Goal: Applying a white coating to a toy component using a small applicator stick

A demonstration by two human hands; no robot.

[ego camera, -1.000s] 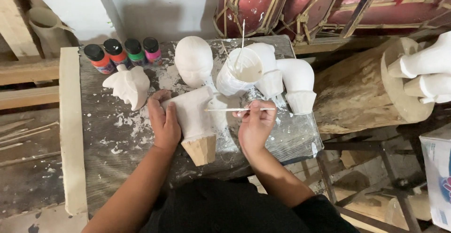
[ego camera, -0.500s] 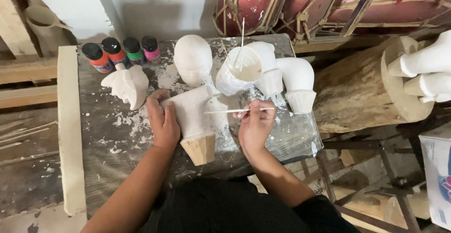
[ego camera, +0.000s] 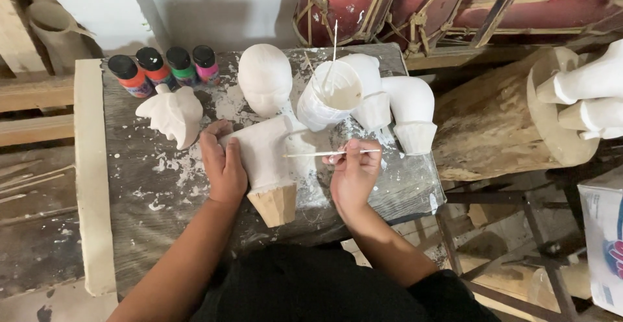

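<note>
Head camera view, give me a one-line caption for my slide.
Left hand steadies a white-coated wooden figure on a spattered table while the right hand holds a thin brush to it.

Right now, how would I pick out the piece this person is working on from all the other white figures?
Find the paint-spattered worktable and the row of four small paint bottles at its back. The piece lies flat near the front edge, pinned under the left hand, with the right hand holding a thin brush over it. Unlike its neighbours, it has a bare tan wooden base.
</note>
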